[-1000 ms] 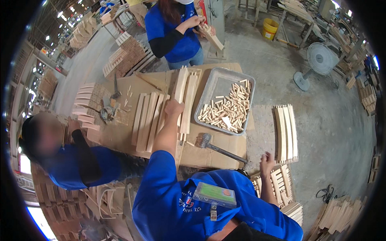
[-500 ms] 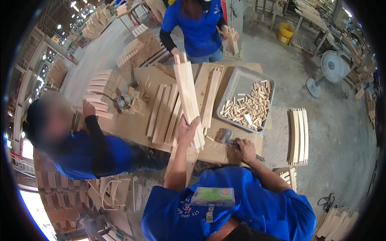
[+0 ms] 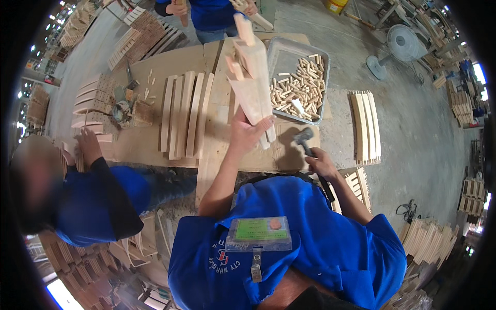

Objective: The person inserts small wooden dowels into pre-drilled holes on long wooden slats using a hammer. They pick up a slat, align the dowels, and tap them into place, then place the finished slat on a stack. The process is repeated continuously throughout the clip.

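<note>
My left hand (image 3: 249, 130) is closed around the lower part of some pale wooden pieces (image 3: 256, 88), which tilt up above the table. Whether these are joined or loose together, I cannot tell. Shorter blocks stick out at their upper end. In my right hand (image 3: 323, 164) is the handle of a dark-headed hammer (image 3: 304, 136), held over the table's front edge with its head up. Beyond the hammer stands a grey tray (image 3: 325, 95) with many short wooden dowels (image 3: 299, 82). Left of the held pieces, several wooden strips (image 3: 182, 113) lie side by side.
A co-worker (image 3: 214, 15) across the table holds wood in both hands. Another person's hand (image 3: 89, 144) is by stacked curved pieces (image 3: 95, 98) at left. Doweled slats (image 3: 366, 126) lie to the right, beneath a standing fan (image 3: 405, 42). A second hammer (image 3: 131, 77) lies at far left.
My left hand has raised the wooden pieces and tilted them. My right hand has lifted the hammer off the table. The co-worker's hand across is now away from my pieces. The view has shifted.
</note>
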Tool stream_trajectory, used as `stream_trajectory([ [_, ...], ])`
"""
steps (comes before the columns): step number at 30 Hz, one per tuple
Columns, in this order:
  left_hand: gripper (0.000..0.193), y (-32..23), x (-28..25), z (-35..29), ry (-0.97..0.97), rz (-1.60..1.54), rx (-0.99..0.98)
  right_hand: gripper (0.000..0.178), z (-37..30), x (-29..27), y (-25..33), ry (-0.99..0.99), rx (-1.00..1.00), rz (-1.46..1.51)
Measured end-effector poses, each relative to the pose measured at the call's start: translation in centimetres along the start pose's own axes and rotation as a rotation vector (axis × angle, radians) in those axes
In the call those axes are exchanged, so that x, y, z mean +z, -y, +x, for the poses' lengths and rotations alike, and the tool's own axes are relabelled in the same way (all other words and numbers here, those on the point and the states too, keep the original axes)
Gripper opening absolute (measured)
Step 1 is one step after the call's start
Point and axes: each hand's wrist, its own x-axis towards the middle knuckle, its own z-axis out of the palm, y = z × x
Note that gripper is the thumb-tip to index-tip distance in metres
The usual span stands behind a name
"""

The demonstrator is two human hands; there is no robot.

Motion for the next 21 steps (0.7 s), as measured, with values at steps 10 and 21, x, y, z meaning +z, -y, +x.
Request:
stream_trajectory([
  [10,0.039,0.9,1.6,-0.9,0.182,0.063,0.054,0.034,-8.9,-7.1,11.2,-0.592,-0.666,0.239],
  [21,0.044,-3.7,3.8,1.2,0.208,0.155,0.111,0.025,-17.2,-4.3,27.9,-0.477,-0.928,-0.259],
])
